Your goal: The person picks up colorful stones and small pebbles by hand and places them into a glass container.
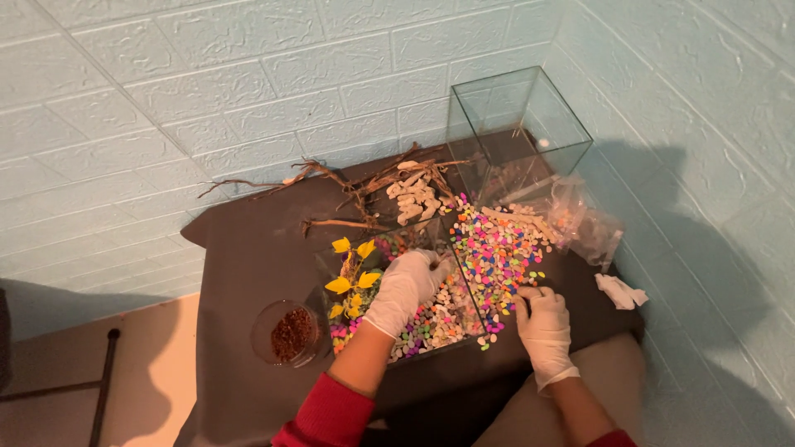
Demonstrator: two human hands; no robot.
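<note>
Head view: left hand (407,285) (gloved) in pebble tank (464,319); right hand (545,324) on loose pebbles (497,248).

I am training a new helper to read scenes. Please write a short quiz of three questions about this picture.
1. True or false: both hands wear white gloves.
2. Where is the left hand? A) inside the low glass tank with pebbles B) on the small bowl C) in the empty glass cube
3. What does the right hand touch?

Key:
1. True.
2. A.
3. The loose pile of coloured pebbles on the dark table.
</note>
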